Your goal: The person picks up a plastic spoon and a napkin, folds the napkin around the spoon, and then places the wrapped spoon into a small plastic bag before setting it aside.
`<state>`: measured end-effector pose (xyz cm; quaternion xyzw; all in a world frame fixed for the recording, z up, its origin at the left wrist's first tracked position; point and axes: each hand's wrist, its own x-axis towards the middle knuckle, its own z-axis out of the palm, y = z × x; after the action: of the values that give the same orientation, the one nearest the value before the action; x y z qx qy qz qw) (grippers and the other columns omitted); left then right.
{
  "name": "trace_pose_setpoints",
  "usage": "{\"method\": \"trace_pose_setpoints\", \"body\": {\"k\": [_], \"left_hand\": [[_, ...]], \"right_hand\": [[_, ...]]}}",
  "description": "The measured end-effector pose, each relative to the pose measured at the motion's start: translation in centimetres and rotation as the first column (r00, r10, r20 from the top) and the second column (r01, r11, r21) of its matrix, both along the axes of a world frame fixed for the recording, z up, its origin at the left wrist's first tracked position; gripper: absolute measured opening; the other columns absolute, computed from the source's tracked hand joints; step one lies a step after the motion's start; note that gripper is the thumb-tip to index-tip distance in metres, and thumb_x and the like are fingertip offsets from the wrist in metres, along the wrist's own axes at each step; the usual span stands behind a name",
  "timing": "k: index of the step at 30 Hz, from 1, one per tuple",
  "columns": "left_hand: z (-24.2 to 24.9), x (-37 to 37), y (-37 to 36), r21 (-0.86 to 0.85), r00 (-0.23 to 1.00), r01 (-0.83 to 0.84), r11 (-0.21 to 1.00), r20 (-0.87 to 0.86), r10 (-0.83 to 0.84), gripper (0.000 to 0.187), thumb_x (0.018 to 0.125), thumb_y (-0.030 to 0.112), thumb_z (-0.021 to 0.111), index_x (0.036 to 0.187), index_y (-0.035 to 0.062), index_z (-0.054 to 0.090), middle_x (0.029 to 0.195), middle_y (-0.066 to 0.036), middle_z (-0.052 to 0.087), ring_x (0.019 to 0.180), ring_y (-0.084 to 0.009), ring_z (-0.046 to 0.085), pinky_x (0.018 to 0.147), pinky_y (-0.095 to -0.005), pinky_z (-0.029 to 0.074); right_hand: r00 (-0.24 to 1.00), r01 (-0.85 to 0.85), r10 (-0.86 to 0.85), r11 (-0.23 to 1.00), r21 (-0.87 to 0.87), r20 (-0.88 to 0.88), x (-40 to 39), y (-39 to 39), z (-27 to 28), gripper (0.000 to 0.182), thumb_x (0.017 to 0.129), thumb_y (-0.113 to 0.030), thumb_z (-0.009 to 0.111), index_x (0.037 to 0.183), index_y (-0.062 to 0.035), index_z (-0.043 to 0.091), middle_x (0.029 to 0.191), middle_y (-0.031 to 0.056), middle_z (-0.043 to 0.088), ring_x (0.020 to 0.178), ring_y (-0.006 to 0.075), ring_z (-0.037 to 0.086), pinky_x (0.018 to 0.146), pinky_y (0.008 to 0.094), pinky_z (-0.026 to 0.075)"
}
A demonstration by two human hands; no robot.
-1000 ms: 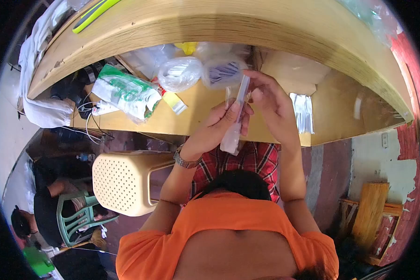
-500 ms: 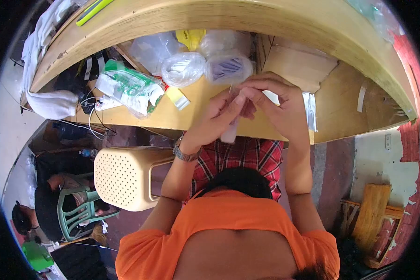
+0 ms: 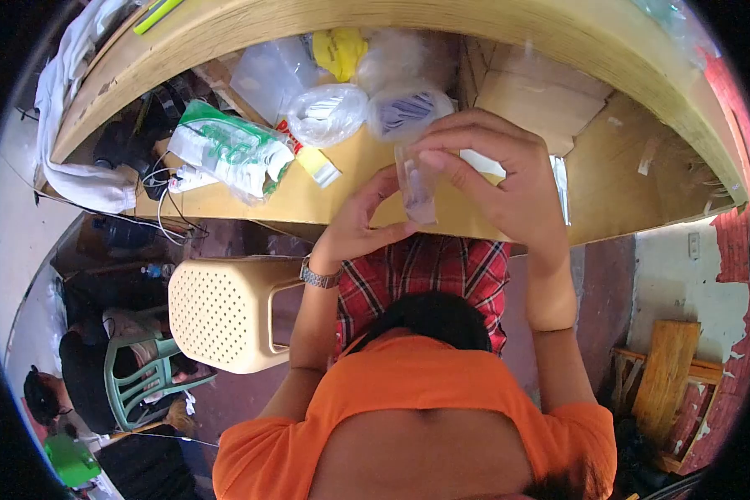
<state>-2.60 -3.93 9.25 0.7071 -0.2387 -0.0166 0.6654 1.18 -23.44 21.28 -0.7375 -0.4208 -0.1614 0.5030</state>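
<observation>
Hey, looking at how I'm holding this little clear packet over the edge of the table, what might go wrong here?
The small clear packet is pinched only at its ends, by the fingertips of the left hand and right hand, so it may slip. It hangs near the table edge, so a drop would likely land on your lap or the floor. The plastic bags sit close behind your hands and could get knocked.

Left hand (image 3: pixel 360 221) raised with fingers curled, watch on wrist; right hand (image 3: pixel 498 179) arched above it, fingertips pinching together.
</observation>
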Motion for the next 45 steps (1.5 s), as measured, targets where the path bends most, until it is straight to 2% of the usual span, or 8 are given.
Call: {"method": "trace_pose_setpoints", "body": {"k": [3,7,10,12,16,30,39,45], "left_hand": [[-0.1,-0.6,-0.6,-0.021,0.998,0.016,1.000,-0.061,-0.017,0.052,0.083,0.012,0.066,0.128,-0.0014,0.044,0.121,-0.011,0.055,0.118,-0.0198,0.048,0.102,-0.0347,0.036],[-0.2,-0.8,-1.2,-0.106,0.955,-0.039,0.994,-0.297,0.006,0.033,0.088,0.008,0.059,0.119,-0.0024,0.052,0.106,-0.009,0.064,0.105,-0.0158,0.058,0.091,-0.0310,0.046],[0.2,-1.2,-1.8,-0.191,0.941,-0.114,0.975,-0.336,0.044,0.026,0.090,0.011,0.057,0.113,-0.0019,0.055,0.100,-0.008,0.065,0.093,-0.0137,0.062,0.081,-0.0274,0.050],[-0.2,-1.2,-1.8,-0.159,0.955,-0.109,0.981,-0.291,0.059,0.025,0.091,0.011,0.056,0.113,-0.0009,0.055,0.099,-0.008,0.065,0.090,-0.0135,0.063,0.079,-0.0264,0.050],[0.1,-1.3,-2.0,-0.096,0.982,-0.064,0.993,-0.184,0.046,0.025,0.094,0.012,0.052,0.116,0.0007,0.051,0.093,-0.006,0.064,0.085,-0.0119,0.062,0.075,-0.0257,0.050],[1.1,-1.1,-2.8,-0.076,0.980,-0.037,0.996,-0.198,0.021,0.022,0.097,0.017,0.047,0.113,0.0011,0.049,0.089,-0.004,0.057,0.082,-0.0106,0.058,0.074,-0.0253,0.048],[2.0,-0.6,-2.9,0.006,0.985,-0.142,0.990,-0.100,0.142,0.024,0.095,0.018,0.050,0.111,-0.0006,0.051,0.086,-0.005,0.059,0.080,-0.0111,0.058,0.072,-0.0254,0.047],[1.7,-0.3,-3.2,-0.044,0.984,-0.156,0.987,-0.091,0.152,0.034,0.092,0.017,0.055,0.120,-0.0014,0.046,0.090,-0.005,0.061,0.083,-0.0118,0.058,0.075,-0.0260,0.047]], "right_hand": [[0.992,0.007,-0.005,1.000,0.016,-0.126,-0.3,0.3,0.2,0.012,0.079,-0.003,0.066,0.091,0.0003,0.067,0.092,0.0100,0.065,0.087,0.0178,0.062,0.079,0.0294,0.048],[0.993,0.015,-0.006,0.997,0.076,-0.118,0.4,1.0,-0.4,0.018,0.077,-0.010,0.068,0.092,-0.0011,0.066,0.089,0.0097,0.066,0.080,0.0210,0.064,0.073,0.0308,0.051],[0.988,0.038,-0.026,0.996,0.076,-0.154,0.8,1.1,-0.8,0.022,0.076,-0.011,0.070,0.094,-0.0012,0.064,0.091,0.0090,0.065,0.080,0.0193,0.064,0.073,0.0295,0.051],[0.968,0.013,-0.004,0.999,0.033,-0.252,1.0,0.8,-1.4,0.025,0.075,-0.011,0.071,0.096,-0.0009,0.064,0.092,0.0086,0.064,0.079,0.0186,0.064,0.072,0.0284,0.052],[0.978,0.103,-0.093,0.994,0.047,-0.187,1.0,0.7,-1.6,0.024,0.076,-0.010,0.070,0.098,-0.0007,0.064,0.090,0.0090,0.064,0.076,0.0183,0.064,0.068,0.0278,0.053],[0.990,0.140,-0.140,0.990,-0.001,-0.018,0.9,0.7,-1.1,0.019,0.078,-0.014,0.069,0.092,-0.0012,0.068,0.089,0.0103,0.065,0.075,0.0211,0.065,0.065,0.0288,0.053],[0.985,0.169,-0.171,0.984,-0.058,-0.027,0.8,0.5,-1.7,0.016,0.079,-0.014,0.067,0.089,-0.0016,0.068,0.087,0.0098,0.065,0.072,0.0214,0.065,0.065,0.0284,0.053],[0.968,0.178,-0.185,0.983,-0.053,-0.170,0.7,-0.1,-1.2,0.016,0.079,-0.010,0.067,0.092,-0.0007,0.067,0.084,0.0087,0.067,0.072,0.0170,0.066,0.064,0.0265,0.052]]}}
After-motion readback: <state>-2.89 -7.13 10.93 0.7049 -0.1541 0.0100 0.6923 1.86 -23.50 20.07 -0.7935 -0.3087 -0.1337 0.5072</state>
